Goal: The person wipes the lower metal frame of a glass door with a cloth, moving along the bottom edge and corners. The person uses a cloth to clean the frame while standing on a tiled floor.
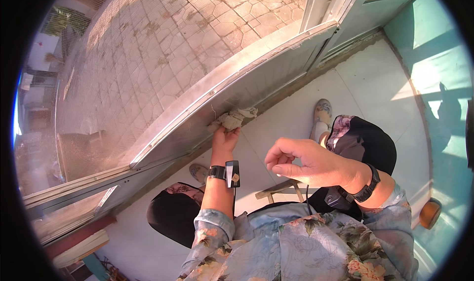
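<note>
My left hand (225,140) holds a crumpled, greyish-white cloth (232,119) against the lower metal panel (255,85) of a screened door or window frame. The cloth bunches above my fingers, and part of it hides where they grip. Above the panel, a fine mesh screen (148,66) fills the upper left. My right hand (290,157) hangs in the air over my lap, to the right of the left one, with its fingers loosely curled and nothing seen in them. Both wrists wear black straps, the left with a small device on it.
A wooden stool (276,190) shows partly beneath me on the pale tiled floor (259,144). At the right stands a turquoise wall (440,107) with a round orange-brown object (430,213) beside it. Stacked boards (81,248) lie at the lower left. Paving shows through the mesh.
</note>
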The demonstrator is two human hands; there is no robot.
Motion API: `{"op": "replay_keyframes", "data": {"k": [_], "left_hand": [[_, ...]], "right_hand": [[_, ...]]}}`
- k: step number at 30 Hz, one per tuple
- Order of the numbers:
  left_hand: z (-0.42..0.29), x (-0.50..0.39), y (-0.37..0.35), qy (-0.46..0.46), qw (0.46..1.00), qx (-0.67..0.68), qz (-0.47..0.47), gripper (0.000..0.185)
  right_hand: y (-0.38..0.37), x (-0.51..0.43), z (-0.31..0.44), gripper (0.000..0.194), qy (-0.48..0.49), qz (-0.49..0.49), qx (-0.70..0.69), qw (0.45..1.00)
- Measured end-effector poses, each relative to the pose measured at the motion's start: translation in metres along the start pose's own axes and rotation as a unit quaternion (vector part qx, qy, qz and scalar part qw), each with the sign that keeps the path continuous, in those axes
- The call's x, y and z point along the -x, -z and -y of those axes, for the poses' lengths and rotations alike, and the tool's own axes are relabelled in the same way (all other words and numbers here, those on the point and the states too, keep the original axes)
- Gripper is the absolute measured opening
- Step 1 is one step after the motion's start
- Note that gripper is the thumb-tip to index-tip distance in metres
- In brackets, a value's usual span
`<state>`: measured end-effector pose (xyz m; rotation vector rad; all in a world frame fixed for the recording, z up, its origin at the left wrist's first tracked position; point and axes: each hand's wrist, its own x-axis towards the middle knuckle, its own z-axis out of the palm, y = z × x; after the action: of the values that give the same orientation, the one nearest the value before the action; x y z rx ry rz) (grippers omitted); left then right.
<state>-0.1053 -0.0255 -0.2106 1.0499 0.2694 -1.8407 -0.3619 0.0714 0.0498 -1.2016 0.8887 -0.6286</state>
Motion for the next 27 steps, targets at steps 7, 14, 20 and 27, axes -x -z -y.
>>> {"op": "replay_keyframes", "data": {"k": [7,14,20,27], "left_hand": [[-0.006,0.076,-0.054,-0.052,0.991,0.017,0.121,0.03],[-0.006,0.075,-0.062,-0.061,0.988,-0.006,0.139,0.031],[0.015,0.012,-0.034,-0.031,0.999,0.016,-0.001,0.03],[0.037,-0.06,0.017,0.002,0.998,-0.05,0.046,0.031]], "right_hand": [[-0.001,0.005,-0.007,0.021,0.0,-0.011,-0.024,1.0],[0.001,0.008,-0.004,0.018,-0.001,-0.003,-0.021,1.0],[0.003,0.009,0.0,0.017,0.017,-0.005,0.024,1.0],[0.006,0.009,0.001,0.016,0.028,-0.01,0.008,1.0]]}}
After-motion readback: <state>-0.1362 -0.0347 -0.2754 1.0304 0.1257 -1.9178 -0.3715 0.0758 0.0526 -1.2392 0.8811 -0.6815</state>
